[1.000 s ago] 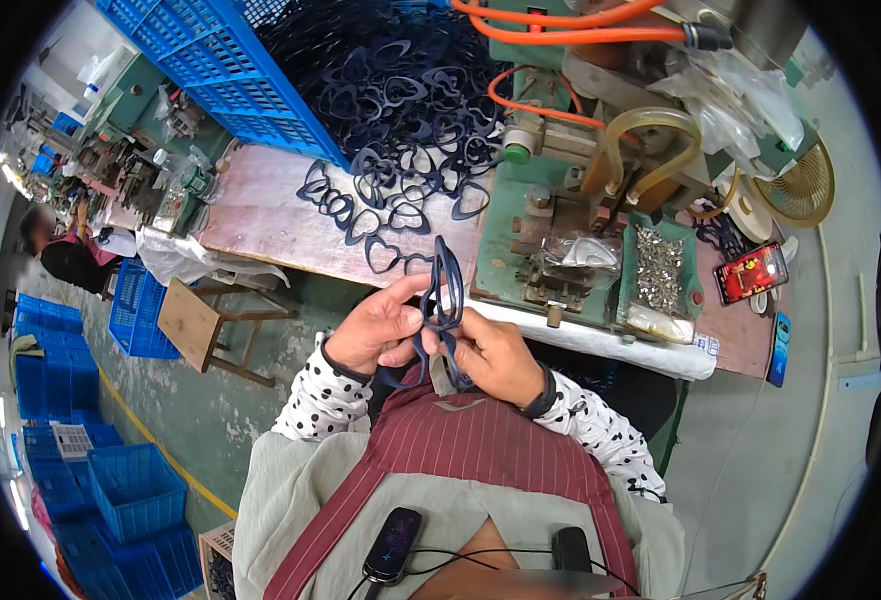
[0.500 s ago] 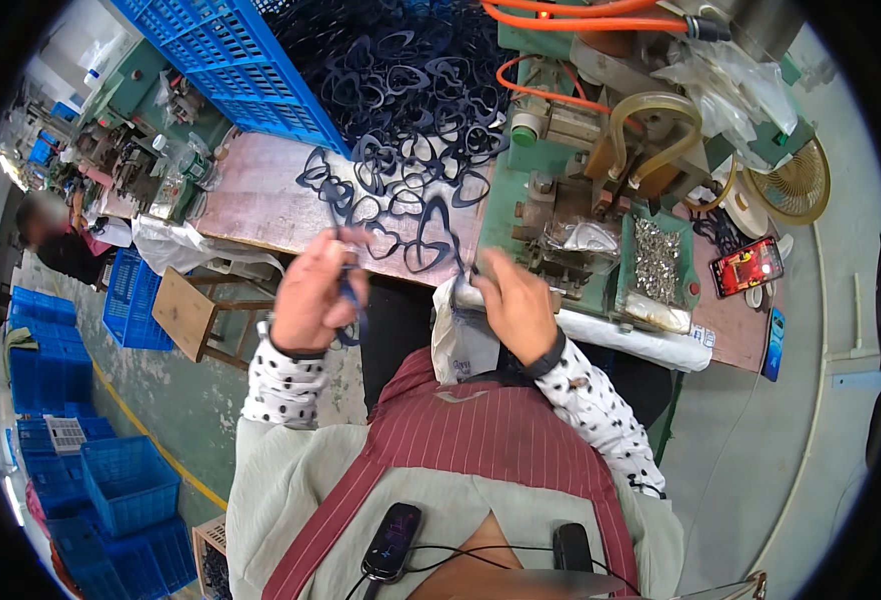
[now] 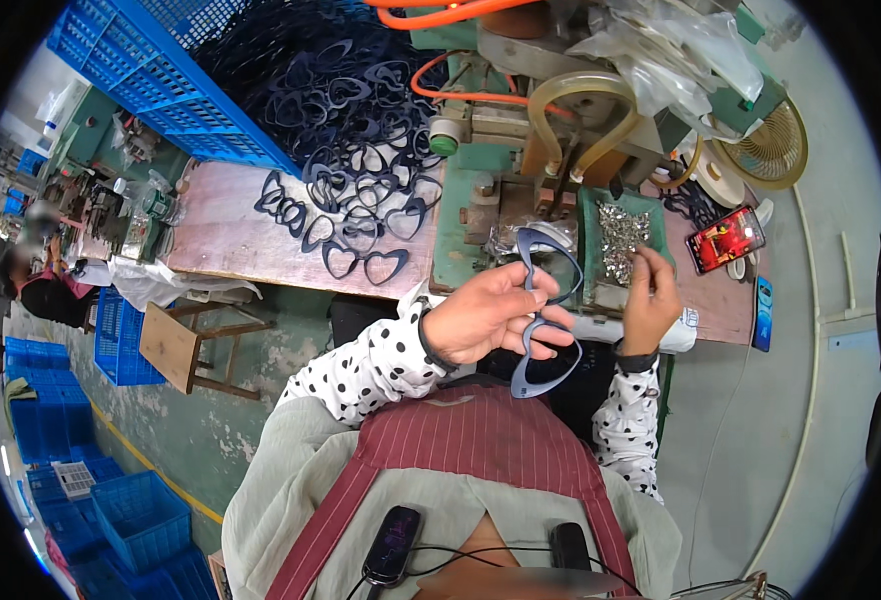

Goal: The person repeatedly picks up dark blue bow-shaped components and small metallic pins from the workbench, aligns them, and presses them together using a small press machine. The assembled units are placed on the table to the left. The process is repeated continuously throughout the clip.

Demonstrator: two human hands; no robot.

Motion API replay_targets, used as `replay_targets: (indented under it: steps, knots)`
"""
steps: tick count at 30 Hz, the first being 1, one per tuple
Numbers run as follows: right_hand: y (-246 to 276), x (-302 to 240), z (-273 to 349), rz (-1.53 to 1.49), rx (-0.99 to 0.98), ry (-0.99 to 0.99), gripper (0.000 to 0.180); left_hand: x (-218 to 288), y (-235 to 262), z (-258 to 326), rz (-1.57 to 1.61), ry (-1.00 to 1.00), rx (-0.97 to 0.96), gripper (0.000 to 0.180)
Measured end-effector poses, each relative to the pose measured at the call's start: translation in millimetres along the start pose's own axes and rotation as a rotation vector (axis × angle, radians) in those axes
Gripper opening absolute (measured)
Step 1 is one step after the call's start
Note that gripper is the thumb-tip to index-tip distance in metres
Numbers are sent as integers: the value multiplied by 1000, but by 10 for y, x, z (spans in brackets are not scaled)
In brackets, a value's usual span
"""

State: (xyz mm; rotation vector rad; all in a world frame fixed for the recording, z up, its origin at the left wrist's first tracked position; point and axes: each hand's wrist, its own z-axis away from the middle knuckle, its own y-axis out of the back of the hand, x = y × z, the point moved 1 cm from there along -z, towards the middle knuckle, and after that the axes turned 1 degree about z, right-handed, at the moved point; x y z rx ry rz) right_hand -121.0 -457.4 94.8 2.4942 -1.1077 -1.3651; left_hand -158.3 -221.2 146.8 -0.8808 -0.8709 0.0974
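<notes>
My left hand [image 3: 486,318] is in front of the machine, its fingers closed on a dark blue heart-shaped eyeglass frame [image 3: 534,388]. The frame hangs upright, one lens opening above the fingers and one below; neither has a lens in it. At the near edge of a green tray [image 3: 588,220], my right hand [image 3: 653,305] has thumb and fingertips pinched together. Small silvery metal parts [image 3: 618,238], too small to name, fill that tray. Whatever the pinch holds cannot be made out. Several more dark eyeglass frames [image 3: 361,225] lie on the table to the left.
A blue crate [image 3: 196,90] full of dark frames lies tipped at the back left. A green machine [image 3: 458,225] with orange hoses stands ahead. Right of the tray are a red-screened phone [image 3: 726,240] and a small fan [image 3: 766,145]. A wooden stool [image 3: 176,347] stands left.
My left hand has moved right, bringing an eyeglass frame in front of the machine. My right hand has gone right to the tray of metal parts. The view has shifted right.
</notes>
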Motion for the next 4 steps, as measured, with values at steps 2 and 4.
replay_targets:
  steps: [2, 4]
  knots:
    - [1, 242, -87, 13, 29, -65, 12, 31, 4, -74, 19, 15, -20, 28]
    - [15, 309, -157, 249, 26, -4, 15, 61, 16, -119, 30, 51, -37, 34]
